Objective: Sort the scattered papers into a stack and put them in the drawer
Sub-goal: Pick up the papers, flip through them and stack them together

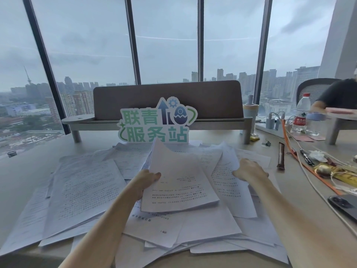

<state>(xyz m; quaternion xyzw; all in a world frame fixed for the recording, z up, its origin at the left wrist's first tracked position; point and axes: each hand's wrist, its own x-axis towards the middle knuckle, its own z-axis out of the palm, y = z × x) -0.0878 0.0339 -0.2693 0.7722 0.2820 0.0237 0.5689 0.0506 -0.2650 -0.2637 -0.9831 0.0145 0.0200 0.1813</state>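
Many printed white papers (83, 192) lie scattered and overlapping across the desk in front of me. My left hand (146, 180) grips a small stack of sheets (179, 184) by its left edge, thumb on top, and the stack is tilted up above the pile. My right hand (249, 171) rests on a sheet (228, 182) to the right of that stack, fingers curled at the paper's edge. No drawer is in view.
A green and white cut-out sign (154, 122) stands behind the papers, before a desk shelf (168, 120). On the right lie a water bottle (301, 113), an orange cable (301, 163), pens, a dark phone (345, 207) and clutter. Another person (340, 95) sits at the far right.
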